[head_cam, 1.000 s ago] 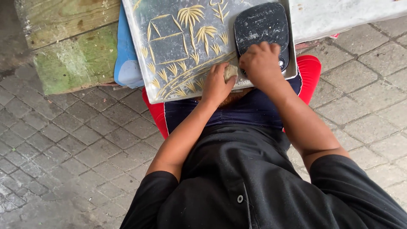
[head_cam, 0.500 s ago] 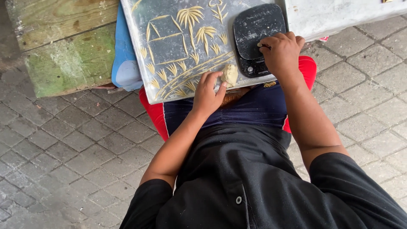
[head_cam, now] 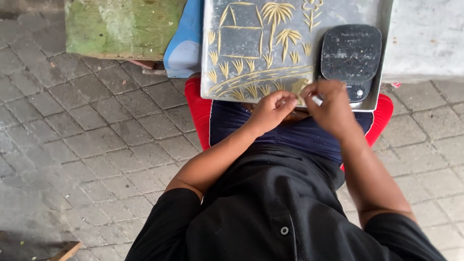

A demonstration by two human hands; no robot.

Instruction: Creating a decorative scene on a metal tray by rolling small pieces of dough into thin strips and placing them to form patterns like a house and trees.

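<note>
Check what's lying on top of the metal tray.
On the metal tray: pale yellow strip pieces laid out as a house, palms and plants, plus a black scale at its right. Left hand and right hand cover the near edge; underneath them is hidden.

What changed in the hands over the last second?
The right hand came off the black scale and dropped to the tray's near edge, now pinching a small pale piece. The left hand stayed at that edge and closed in beside it. The tray, the straw picture and the scale kept their places.
</note>
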